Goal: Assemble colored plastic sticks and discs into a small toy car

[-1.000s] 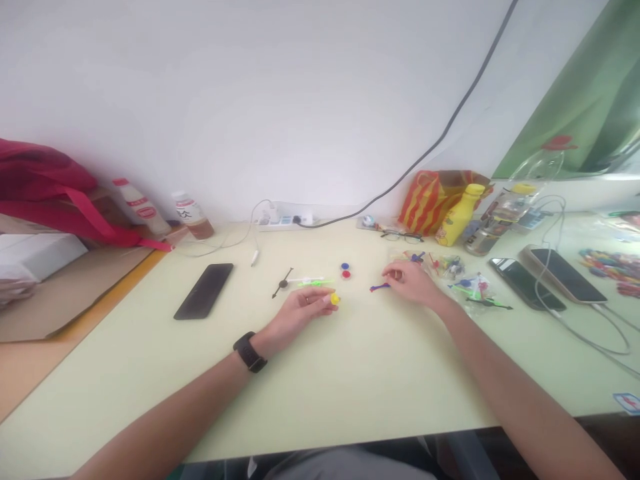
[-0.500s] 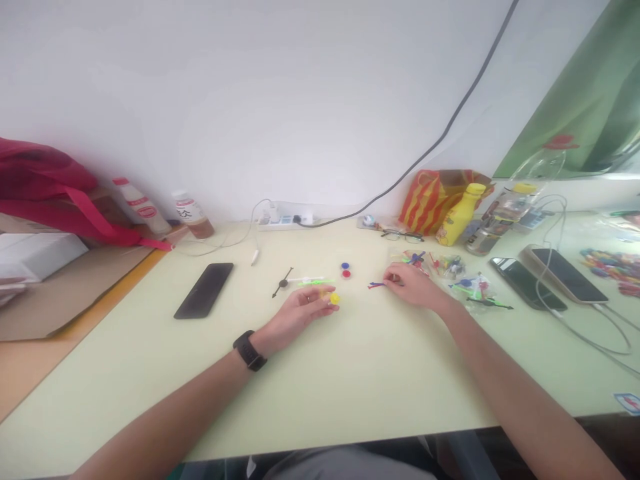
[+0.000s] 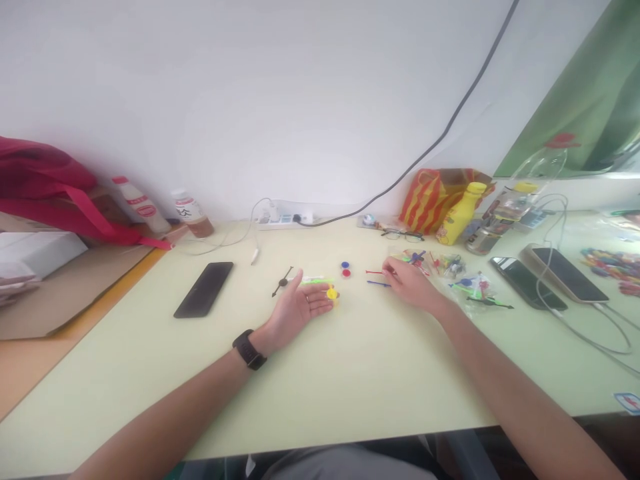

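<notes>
My left hand (image 3: 297,308) is open on its side, thumb up and fingers stretched out. At its fingertips is a small round yellow plastic piece (image 3: 333,294). My right hand (image 3: 407,283) has its fingers pinched at the ends of a red arrow (image 3: 374,271) and a blue arrow (image 3: 378,283), which point left, apart from each other. The arrows' right ends are hidden by the fingers. Between the hands lie a blue disc (image 3: 345,265) and a red disc (image 3: 346,274). Behind my left hand are a black arrow (image 3: 283,283) and a partly hidden green arrow (image 3: 325,281).
Clear bags of coloured parts (image 3: 475,287) lie right of my right hand. A black phone (image 3: 204,290) is at the left, with two more phones (image 3: 527,283) and cables at the right. Bottles, glasses (image 3: 401,235) and a power strip (image 3: 285,220) line the wall.
My left hand has opened, its fingers straightening and the yellow piece now at their tips. The red and blue arrows, close together before, are now spread apart at my right hand.
</notes>
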`<action>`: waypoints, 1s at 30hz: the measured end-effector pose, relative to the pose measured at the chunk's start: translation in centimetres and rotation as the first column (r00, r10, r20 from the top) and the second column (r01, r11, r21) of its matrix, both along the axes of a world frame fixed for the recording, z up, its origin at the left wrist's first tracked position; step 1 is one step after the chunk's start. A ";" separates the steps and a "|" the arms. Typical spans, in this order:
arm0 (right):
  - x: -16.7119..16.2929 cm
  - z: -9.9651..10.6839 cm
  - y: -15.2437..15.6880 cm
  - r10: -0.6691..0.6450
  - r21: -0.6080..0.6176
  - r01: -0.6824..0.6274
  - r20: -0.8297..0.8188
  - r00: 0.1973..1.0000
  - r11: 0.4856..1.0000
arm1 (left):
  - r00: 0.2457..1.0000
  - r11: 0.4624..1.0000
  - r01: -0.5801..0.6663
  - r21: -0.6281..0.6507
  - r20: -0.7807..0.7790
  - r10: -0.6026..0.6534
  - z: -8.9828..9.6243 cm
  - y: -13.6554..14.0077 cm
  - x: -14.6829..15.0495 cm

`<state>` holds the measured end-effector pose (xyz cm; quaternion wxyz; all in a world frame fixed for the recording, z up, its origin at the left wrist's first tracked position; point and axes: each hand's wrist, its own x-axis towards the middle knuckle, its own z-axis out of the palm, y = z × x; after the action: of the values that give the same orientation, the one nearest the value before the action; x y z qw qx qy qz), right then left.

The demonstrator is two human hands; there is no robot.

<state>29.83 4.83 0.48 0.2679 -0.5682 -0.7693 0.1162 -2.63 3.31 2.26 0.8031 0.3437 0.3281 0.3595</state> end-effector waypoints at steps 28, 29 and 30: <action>-3.2 -0.7 -1.3 0.052 0.017 -0.049 -0.204 0.978 0.999 | 0.999 0.997 0.005 -0.082 0.044 -0.001 0.3 0.1 -0.1; -3.3 -0.7 -1.3 0.054 0.012 -0.053 -0.219 0.974 0.999 | 0.999 0.997 0.009 -0.080 0.042 -0.006 0.3 0.2 -0.1; -3.4 -0.7 -1.3 0.060 0.002 -0.061 -0.244 0.968 0.998 | 0.999 0.997 0.013 -0.076 0.042 -0.010 0.2 0.2 -0.1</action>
<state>26.39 3.54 -0.22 0.3553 -0.5265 -0.7473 0.1953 -2.72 3.48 2.49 0.8245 0.3070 0.3227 0.3490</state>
